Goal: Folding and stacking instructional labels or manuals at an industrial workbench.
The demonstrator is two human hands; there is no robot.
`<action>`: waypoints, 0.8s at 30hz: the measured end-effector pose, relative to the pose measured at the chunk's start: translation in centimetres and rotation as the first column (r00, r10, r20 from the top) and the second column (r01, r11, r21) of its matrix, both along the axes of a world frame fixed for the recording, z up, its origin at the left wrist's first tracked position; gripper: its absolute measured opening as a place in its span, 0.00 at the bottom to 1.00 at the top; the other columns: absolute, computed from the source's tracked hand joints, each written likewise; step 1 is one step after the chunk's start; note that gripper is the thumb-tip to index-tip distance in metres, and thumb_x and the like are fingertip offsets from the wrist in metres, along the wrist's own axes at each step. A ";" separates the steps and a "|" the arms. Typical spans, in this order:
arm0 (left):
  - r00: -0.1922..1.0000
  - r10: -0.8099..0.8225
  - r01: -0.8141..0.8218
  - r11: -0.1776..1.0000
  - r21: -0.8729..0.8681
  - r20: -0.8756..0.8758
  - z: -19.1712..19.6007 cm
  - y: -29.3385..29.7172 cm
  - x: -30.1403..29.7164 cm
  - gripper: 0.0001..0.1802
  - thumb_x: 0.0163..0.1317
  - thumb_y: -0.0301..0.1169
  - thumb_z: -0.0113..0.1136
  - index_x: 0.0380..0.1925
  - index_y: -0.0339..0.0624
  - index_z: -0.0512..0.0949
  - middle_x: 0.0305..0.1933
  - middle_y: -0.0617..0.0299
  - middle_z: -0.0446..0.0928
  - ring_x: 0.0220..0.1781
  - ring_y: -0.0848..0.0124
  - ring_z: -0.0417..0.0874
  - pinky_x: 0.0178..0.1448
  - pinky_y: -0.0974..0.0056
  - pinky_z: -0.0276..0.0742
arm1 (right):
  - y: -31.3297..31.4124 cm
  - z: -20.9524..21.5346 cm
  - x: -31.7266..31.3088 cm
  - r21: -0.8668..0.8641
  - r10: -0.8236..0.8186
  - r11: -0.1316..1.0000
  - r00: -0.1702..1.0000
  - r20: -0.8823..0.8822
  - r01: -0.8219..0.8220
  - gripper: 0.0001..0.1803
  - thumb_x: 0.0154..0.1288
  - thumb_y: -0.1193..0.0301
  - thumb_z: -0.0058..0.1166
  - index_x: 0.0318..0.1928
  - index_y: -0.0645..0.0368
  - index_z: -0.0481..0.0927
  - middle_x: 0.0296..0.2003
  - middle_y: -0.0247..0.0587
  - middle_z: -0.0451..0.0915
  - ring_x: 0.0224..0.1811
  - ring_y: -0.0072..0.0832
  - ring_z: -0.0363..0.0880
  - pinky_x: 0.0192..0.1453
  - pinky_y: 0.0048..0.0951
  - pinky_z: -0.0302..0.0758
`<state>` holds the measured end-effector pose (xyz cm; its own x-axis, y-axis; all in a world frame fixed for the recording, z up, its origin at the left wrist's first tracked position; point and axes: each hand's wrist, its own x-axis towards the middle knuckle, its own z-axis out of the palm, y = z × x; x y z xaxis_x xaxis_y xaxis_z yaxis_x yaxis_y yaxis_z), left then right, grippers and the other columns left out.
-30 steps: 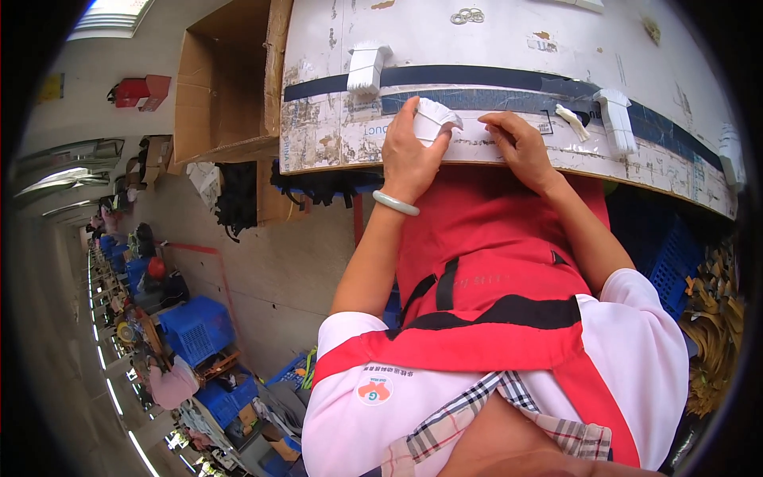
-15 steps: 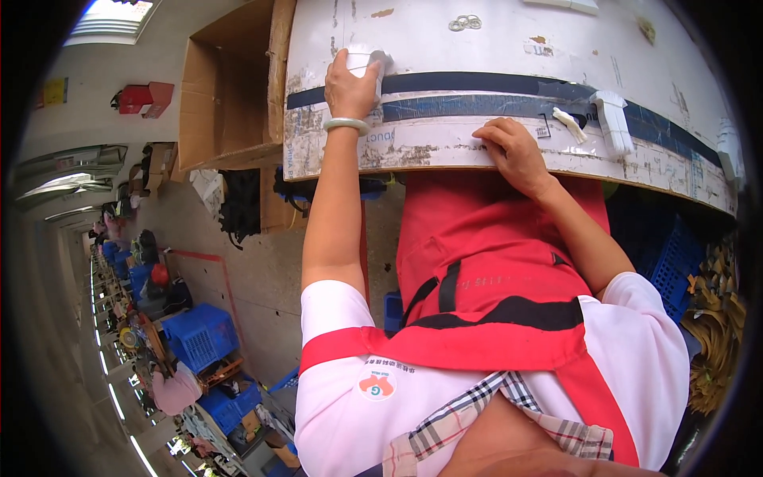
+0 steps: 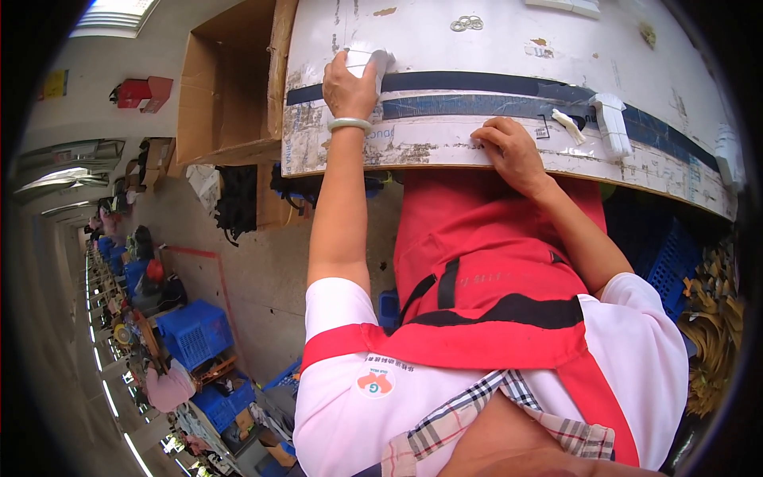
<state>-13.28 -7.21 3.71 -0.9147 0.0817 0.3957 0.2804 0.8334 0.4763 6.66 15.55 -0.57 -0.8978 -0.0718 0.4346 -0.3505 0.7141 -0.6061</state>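
My left hand (image 3: pixel 350 83) reaches out over a worn white board (image 3: pixel 509 40) and is closed on a small white plastic part (image 3: pixel 367 57) at the dark stripe (image 3: pixel 477 83) that runs across the board. A pale bangle circles that wrist. My right hand (image 3: pixel 513 151) rests flat on the board's near edge with its fingers spread, holding nothing. Another white plastic part (image 3: pixel 610 121) sits on the stripe to the right, with a thin white strip (image 3: pixel 566 126) beside it.
An open cardboard box (image 3: pixel 230 87) stands to the left of the board. Blue crates (image 3: pixel 191 330) and other people are on the floor at the left. A blue crate (image 3: pixel 671 258) and yellowish bundles (image 3: pixel 715 318) lie at the right. Small metal rings (image 3: pixel 467 24) lie on the board.
My left hand moved from the board's near edge, beside my right hand, up and left to the dark stripe with the white part. My right hand stayed at the edge.
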 end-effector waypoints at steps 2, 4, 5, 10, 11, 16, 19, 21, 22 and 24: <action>1.000 -0.015 0.015 1.000 0.013 0.017 -0.2 -0.5 0.3 0.32 0.56 0.45 0.68 0.54 0.32 0.75 0.50 0.43 0.78 0.53 0.48 0.79 0.59 0.52 0.74 | 0.2 0.0 0.1 0.007 0.004 1.000 1.000 0.010 -0.004 0.06 0.63 0.76 0.57 0.40 0.56 0.82 0.39 0.41 0.79 0.44 0.41 0.78 0.51 0.39 0.74; 0.997 -0.054 0.053 0.998 -0.019 -0.052 -0.2 -0.7 0.6 0.31 0.56 0.42 0.69 0.54 0.32 0.75 0.50 0.43 0.78 0.52 0.48 0.79 0.58 0.52 0.75 | 0.0 0.3 0.0 0.013 0.011 1.000 1.000 0.018 -0.012 0.07 0.63 0.76 0.57 0.41 0.56 0.83 0.39 0.41 0.79 0.45 0.41 0.78 0.53 0.39 0.74; 0.988 -0.098 0.092 0.994 -0.056 -0.118 -0.1 -0.8 0.8 0.31 0.56 0.40 0.69 0.55 0.32 0.75 0.49 0.43 0.78 0.50 0.48 0.80 0.57 0.51 0.75 | -0.2 0.7 -0.2 -0.152 0.041 0.988 0.988 0.151 -0.017 0.11 0.62 0.76 0.59 0.46 0.55 0.82 0.43 0.41 0.79 0.48 0.41 0.78 0.56 0.38 0.74; 0.920 -0.386 0.391 0.915 0.103 -0.062 3.7 1.1 6.6 0.29 0.54 0.36 0.72 0.54 0.32 0.76 0.50 0.43 0.78 0.51 0.48 0.80 0.56 0.53 0.76 | -0.2 7.1 -3.1 -0.068 0.157 0.985 0.987 -0.012 -0.158 0.43 0.53 0.73 0.70 0.69 0.38 0.66 0.66 0.42 0.66 0.68 0.44 0.66 0.70 0.41 0.66; 0.876 -0.481 0.482 0.865 0.141 -0.043 4.1 1.4 7.9 0.29 0.54 0.36 0.72 0.54 0.32 0.76 0.51 0.44 0.78 0.51 0.49 0.80 0.56 0.54 0.76 | -0.5 8.0 -4.0 -0.064 0.168 0.983 0.985 -0.034 -0.170 0.47 0.51 0.72 0.72 0.70 0.35 0.64 0.68 0.41 0.64 0.70 0.45 0.63 0.73 0.45 0.62; 0.741 -0.666 0.668 0.720 0.191 -0.082 4.1 1.7 11.9 0.28 0.54 0.31 0.74 0.55 0.38 0.77 0.51 0.51 0.81 0.50 0.58 0.84 0.52 0.60 0.80 | 0.3 9.7 -6.3 0.086 0.356 0.916 0.893 0.274 -0.392 0.49 0.46 0.72 0.72 0.71 0.40 0.65 0.62 0.40 0.73 0.67 0.42 0.67 0.76 0.43 0.57; 0.753 -0.657 0.634 0.736 0.237 0.027 3.6 0.9 12.6 0.28 0.53 0.29 0.74 0.55 0.38 0.77 0.51 0.53 0.81 0.48 0.62 0.84 0.52 0.63 0.80 | 0.3 9.7 -4.9 -0.047 0.342 0.937 0.885 0.317 -0.345 0.40 0.47 0.75 0.70 0.65 0.49 0.73 0.60 0.39 0.76 0.60 0.37 0.74 0.71 0.39 0.67; 0.753 -0.654 0.617 0.742 0.263 0.078 3.5 0.0 13.0 0.28 0.53 0.28 0.73 0.55 0.38 0.77 0.49 0.55 0.81 0.47 0.64 0.84 0.51 0.65 0.80 | 1.7 8.5 -4.4 -0.085 0.333 0.942 0.881 0.336 -0.324 0.40 0.47 0.75 0.69 0.64 0.50 0.73 0.59 0.40 0.76 0.59 0.37 0.75 0.70 0.38 0.68; 0.751 -0.648 0.601 0.749 0.278 0.123 3.5 -0.8 13.1 0.27 0.54 0.27 0.73 0.56 0.38 0.77 0.48 0.56 0.82 0.46 0.66 0.84 0.51 0.67 0.79 | 2.0 8.2 -4.3 -0.122 0.327 0.945 0.880 0.344 -0.303 0.39 0.46 0.76 0.69 0.63 0.52 0.73 0.58 0.40 0.77 0.58 0.37 0.76 0.69 0.37 0.69; 0.728 -0.635 0.532 0.761 0.371 0.258 3.4 -2.2 13.0 0.29 0.53 0.30 0.74 0.57 0.39 0.77 0.50 0.57 0.80 0.50 0.67 0.82 0.53 0.67 0.77 | 2.5 7.6 -4.3 -0.128 0.309 0.951 0.882 0.355 -0.281 0.38 0.46 0.76 0.68 0.63 0.52 0.74 0.57 0.42 0.78 0.58 0.37 0.77 0.68 0.36 0.71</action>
